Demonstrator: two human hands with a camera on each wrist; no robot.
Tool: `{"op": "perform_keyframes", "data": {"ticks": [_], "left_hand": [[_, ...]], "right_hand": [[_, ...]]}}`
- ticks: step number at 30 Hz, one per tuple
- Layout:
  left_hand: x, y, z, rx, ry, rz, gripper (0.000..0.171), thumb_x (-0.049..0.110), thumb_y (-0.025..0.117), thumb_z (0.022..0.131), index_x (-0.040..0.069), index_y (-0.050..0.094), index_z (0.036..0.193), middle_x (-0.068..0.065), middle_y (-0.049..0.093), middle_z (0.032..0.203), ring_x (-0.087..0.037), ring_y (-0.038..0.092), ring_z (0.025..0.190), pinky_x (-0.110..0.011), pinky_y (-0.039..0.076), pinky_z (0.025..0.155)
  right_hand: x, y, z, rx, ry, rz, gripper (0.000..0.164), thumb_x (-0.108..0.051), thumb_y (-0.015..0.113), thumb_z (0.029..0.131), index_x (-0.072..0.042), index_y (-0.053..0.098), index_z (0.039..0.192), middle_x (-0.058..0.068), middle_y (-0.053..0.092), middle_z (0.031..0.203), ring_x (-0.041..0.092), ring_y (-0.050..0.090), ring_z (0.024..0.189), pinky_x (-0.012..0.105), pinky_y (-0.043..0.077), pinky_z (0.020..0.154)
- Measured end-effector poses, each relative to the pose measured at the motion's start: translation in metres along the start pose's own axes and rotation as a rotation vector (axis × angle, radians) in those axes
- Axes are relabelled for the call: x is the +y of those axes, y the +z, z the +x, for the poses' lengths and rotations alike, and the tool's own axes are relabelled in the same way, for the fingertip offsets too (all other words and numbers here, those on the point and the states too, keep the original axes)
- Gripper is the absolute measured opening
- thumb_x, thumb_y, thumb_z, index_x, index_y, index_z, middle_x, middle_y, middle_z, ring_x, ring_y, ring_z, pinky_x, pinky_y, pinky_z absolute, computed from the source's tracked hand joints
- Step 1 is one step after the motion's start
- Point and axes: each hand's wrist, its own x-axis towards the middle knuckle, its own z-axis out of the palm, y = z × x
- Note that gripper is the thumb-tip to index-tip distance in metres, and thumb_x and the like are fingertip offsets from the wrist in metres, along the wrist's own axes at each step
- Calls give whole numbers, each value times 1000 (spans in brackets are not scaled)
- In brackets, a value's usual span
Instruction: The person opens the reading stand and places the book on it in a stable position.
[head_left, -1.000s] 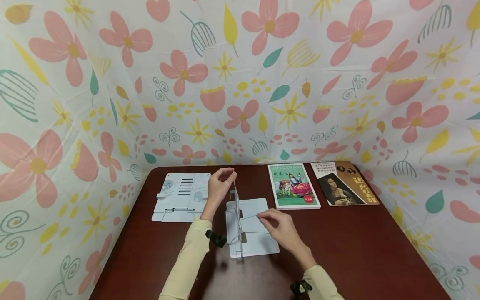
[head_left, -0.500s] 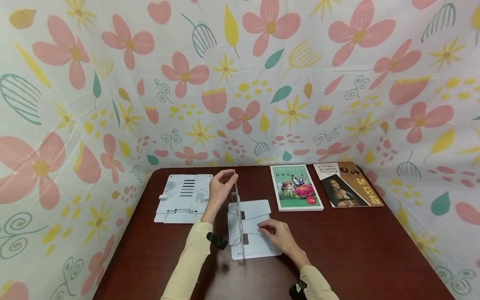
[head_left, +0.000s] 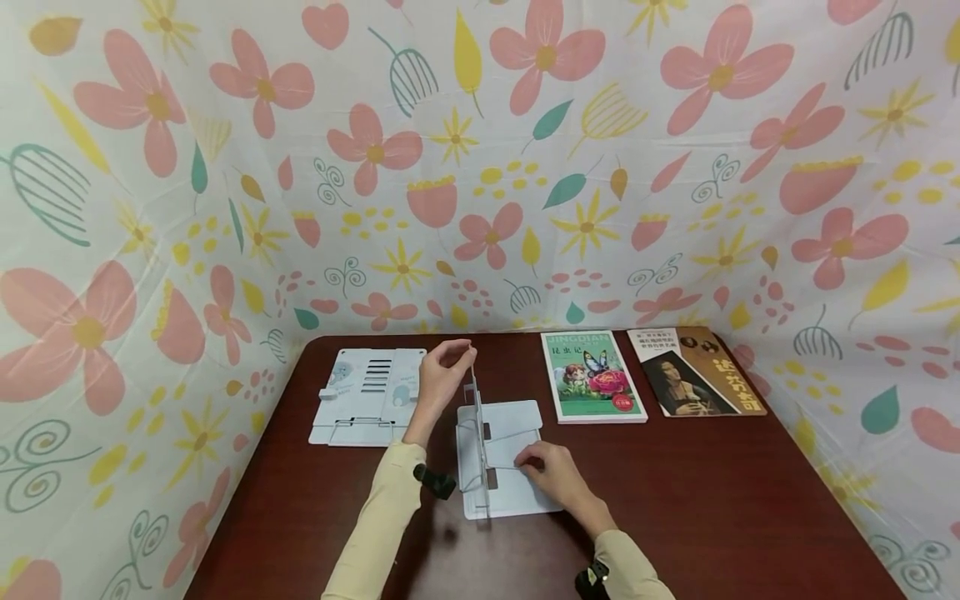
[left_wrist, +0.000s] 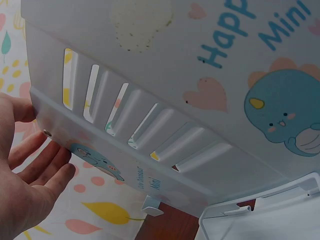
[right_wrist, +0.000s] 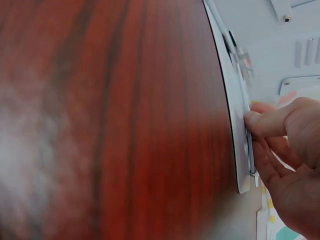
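Note:
A white metal book stand [head_left: 521,493] stands in the middle of the table, its panel upright and edge-on to the head view. My left hand [head_left: 438,379] holds the top edge of that panel. In the left wrist view the slotted panel [left_wrist: 165,75] shows printed cartoon dinosaurs, with my fingertips at its edge. On the stand's right side, my right hand [head_left: 555,477] pinches the free edge of a support flap [head_left: 504,454], low over the base plate. Seen from the right wrist, thumb and fingers grip a thin edge close beside the base plate [right_wrist: 227,95].
A second white book stand [head_left: 367,396] lies folded flat at the back left. Back right are a green-covered book [head_left: 596,375] and a brown-and-white book [head_left: 697,371]. Floral cloth [head_left: 480,167] hangs behind the dark red table [head_left: 712,500].
My right hand has moved slightly down and nearer the base plate. The left hand keeps its hold on the panel's top edge. The head view has shifted a little.

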Motion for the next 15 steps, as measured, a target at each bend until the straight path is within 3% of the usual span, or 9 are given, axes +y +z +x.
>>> {"op": "perform_keyframes", "data": {"ticks": [9, 15], "left_hand": [[0, 2, 0, -7, 15, -1, 23, 27, 73, 94, 16, 75, 114, -5, 75, 112, -20, 70, 105, -23, 56, 84], [2, 4, -1, -13, 13, 6, 24, 28, 73, 95, 16, 74, 115, -5, 75, 113, -20, 69, 105, -24, 55, 83]], "right_hand": [[-3, 2, -2, 8, 20, -36, 15, 6, 77, 83, -9, 78, 88, 4, 76, 90, 19, 72, 87, 35, 60, 77], [-1, 0, -5, 44, 92, 74, 17, 4, 76, 85, -13, 78, 89, 1, 76, 91, 15, 71, 88, 32, 59, 78]]}}
